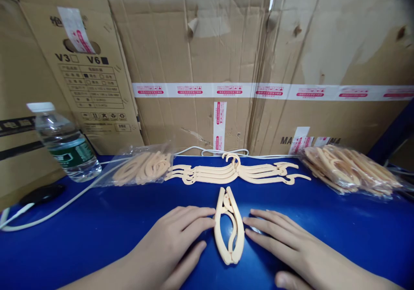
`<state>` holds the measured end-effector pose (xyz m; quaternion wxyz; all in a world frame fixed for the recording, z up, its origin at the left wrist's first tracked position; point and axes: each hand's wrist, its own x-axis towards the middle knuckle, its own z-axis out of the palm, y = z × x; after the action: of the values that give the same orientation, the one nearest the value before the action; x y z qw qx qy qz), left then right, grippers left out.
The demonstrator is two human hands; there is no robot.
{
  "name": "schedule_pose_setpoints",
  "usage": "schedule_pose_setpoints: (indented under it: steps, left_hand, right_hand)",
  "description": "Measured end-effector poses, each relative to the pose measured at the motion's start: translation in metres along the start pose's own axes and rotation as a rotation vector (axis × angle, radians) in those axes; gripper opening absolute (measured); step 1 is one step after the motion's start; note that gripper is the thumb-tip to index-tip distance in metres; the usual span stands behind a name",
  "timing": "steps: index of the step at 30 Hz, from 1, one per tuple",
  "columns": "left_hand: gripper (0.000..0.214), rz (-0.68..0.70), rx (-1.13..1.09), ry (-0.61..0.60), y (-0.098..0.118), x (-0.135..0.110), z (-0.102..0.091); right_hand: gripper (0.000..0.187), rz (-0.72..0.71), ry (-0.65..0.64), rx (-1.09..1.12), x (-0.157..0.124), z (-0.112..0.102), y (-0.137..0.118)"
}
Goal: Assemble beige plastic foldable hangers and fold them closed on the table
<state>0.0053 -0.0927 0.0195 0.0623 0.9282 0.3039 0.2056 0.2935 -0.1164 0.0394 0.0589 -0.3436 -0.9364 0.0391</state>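
A cream plastic folding hanger point(239, 234) lies folded on the blue table, its two arms drawn together and its hook tucked between them. From the left, my left hand point(174, 238) reaches it, index and middle fingertips at its left edge. My right hand point(287, 238) lies on the other side, fingers stretched out, the tips at or just beside the hanger's right edge. Neither hand grips it. Behind it several unfolded hangers point(213, 176) lie stacked, arms spread wide and hooks pointing to the back.
Clear bags of folded hangers lie at the back left point(155, 167) and back right point(352, 169). A water bottle point(64, 143), a black device point(42, 194) and a white cable point(74, 204) occupy the left. Cardboard boxes point(194, 122) wall off the back of the blue table point(113, 221).
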Motion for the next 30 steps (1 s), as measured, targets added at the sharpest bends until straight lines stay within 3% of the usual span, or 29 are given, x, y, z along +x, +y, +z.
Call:
schedule_pose_setpoints:
  steps: [8, 25, 30]
  left_hand:
    - [0.033, -0.055, -0.149, 0.064, -0.008, 0.0, 0.002]
    - [0.037, -0.007, -0.132, 0.065, -0.007, -0.002, 0.003]
    - [0.035, -0.005, -0.132, 0.079, -0.006, -0.001, 0.002]
  right_hand:
    - [0.045, -0.022, 0.053, 0.077, -0.004, 0.003, 0.009]
    - [0.052, -0.006, 0.036, 0.082, -0.012, 0.004, 0.013]
    - [0.048, 0.034, 0.159, 0.048, -0.016, 0.002, 0.025]
